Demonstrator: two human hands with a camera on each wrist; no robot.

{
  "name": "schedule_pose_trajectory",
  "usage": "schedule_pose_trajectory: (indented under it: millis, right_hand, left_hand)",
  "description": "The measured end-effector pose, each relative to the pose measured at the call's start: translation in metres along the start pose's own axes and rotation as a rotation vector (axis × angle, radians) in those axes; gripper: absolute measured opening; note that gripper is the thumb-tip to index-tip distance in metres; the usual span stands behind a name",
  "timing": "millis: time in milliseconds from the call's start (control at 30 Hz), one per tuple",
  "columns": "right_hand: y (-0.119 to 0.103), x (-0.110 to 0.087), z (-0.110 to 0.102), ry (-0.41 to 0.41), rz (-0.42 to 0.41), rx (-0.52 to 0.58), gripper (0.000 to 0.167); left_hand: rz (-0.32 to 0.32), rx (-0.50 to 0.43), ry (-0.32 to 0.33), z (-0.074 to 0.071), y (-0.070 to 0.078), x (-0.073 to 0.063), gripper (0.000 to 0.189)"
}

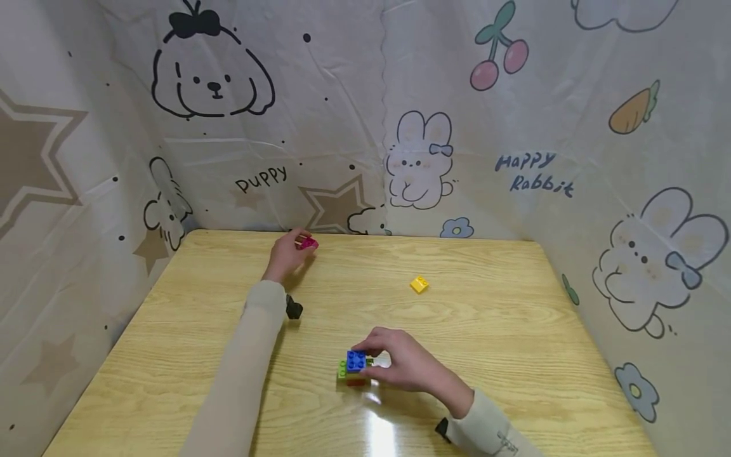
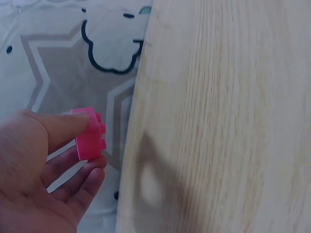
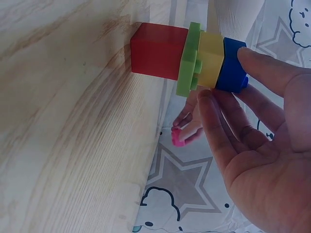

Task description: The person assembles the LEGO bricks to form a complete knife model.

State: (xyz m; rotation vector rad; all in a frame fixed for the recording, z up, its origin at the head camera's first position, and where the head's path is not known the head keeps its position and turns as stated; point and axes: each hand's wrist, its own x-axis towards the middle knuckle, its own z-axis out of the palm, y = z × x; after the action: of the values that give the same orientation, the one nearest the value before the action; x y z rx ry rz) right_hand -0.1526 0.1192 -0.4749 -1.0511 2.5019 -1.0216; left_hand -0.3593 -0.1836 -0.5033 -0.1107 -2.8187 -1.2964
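At the table's far left edge my left hand (image 1: pixel 287 254) pinches a pink toy brick (image 2: pixel 87 138) between thumb and fingers, its studs facing away from the palm. My right hand (image 1: pixel 407 362) grips the top of a small brick stack nearer the front. That stack, in the right wrist view, has a red block (image 3: pixel 158 51) at the base on the table, then a wide thin green brick (image 3: pixel 188 63), a yellow brick (image 3: pixel 210 59) and a blue brick (image 3: pixel 230 64) on top. Thumb and fingertips hold the blue brick's sides.
A loose yellow brick (image 1: pixel 419 284) lies on the wooden table (image 1: pixel 485 330), right of centre. Behind and at the sides hangs a pale printed cloth (image 1: pixel 342 95) with cartoon animals and stars, meeting the table's far edge.
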Motion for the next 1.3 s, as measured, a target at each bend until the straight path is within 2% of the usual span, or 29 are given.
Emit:
schedule_pose_trajectory:
  millis: [233, 500, 833, 1067, 1300]
  right_hand:
    - [0.000, 0.000, 0.000, 0.008, 0.002, -0.004, 0.037]
    - [0.000, 0.000, 0.000, 0.004, 0.007, -0.008, 0.037]
    - [-0.001, 0.001, -0.002, -0.007, 0.018, -0.003, 0.036]
    - [0.000, 0.001, -0.002, -0.014, 0.027, 0.001, 0.036]
    - [0.001, 0.001, -0.001, -0.006, 0.015, -0.006, 0.036]
  left_hand:
    - [0.063, -0.002, -0.045, -0.002, 0.013, -0.010, 0.041]
    - [0.137, 0.006, -0.112, 0.001, 0.027, -0.032, 0.037]
    - [0.153, 0.013, -0.174, 0.007, 0.039, -0.065, 0.034]
    - [0.171, 0.001, -0.186, 0.010, 0.048, -0.082, 0.037]
    - [0.223, -0.030, -0.198, 0.013, 0.053, -0.100, 0.042]
